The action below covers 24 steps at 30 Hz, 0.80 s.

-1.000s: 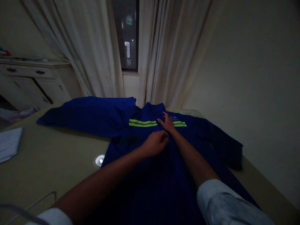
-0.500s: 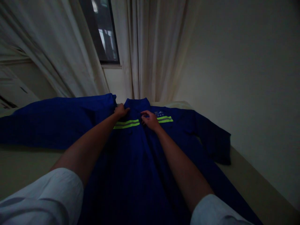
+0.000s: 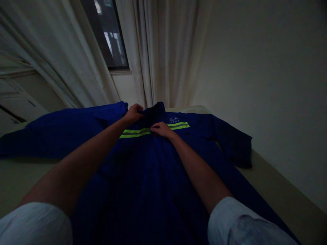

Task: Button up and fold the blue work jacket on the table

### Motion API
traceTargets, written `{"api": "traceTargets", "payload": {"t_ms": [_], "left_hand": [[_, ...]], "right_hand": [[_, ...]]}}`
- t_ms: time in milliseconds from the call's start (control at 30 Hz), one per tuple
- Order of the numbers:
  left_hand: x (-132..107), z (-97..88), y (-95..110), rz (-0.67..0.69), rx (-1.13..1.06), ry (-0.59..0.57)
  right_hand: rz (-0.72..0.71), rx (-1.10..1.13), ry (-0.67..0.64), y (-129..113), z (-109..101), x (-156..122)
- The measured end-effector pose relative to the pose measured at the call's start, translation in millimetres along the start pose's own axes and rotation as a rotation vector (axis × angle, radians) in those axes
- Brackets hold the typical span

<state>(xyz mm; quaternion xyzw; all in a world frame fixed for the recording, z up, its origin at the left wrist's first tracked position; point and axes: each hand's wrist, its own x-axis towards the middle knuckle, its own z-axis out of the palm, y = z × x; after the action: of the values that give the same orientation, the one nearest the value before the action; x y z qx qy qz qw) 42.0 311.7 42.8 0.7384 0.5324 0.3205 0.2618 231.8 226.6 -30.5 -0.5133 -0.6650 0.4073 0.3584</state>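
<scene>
Fingers of the right hand [image 3: 163, 129] have closed on the blue garment [image 3: 143, 170]; the left hand [image 3: 133, 113] pinches its newly raised collar [image 3: 157, 110], seemingly steadying it.

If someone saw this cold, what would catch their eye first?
Probably the yellow-green reflective strips across the chest of the dim blue work jacket in the middle. Next come the hands over it: left hand beside the collar, right hand between the strips. Behind, at upper left, a dark window shows between pale curtains.
</scene>
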Motion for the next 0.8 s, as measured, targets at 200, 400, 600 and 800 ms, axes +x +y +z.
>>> {"api": "traceTargets", "payload": {"t_ms": [200,400,600,800], "left_hand": [[-46,8.8,-5,0.310,0.445,-0.274],[-89,19.7,-36,0.456,0.592,-0.370],[-165,17.9,7,0.470,0.542,-0.258],[-293,25.1,65,0.755,0.302,-0.630]], "right_hand": [[-0.030,-0.446,0.470,-8,-7,-9],[-0.096,-0.677,0.667,3,-17,-18],[-0.112,-0.662,0.627,-16,-20,-22],[-0.375,-0.424,0.641,-110,-33,-73]]}}
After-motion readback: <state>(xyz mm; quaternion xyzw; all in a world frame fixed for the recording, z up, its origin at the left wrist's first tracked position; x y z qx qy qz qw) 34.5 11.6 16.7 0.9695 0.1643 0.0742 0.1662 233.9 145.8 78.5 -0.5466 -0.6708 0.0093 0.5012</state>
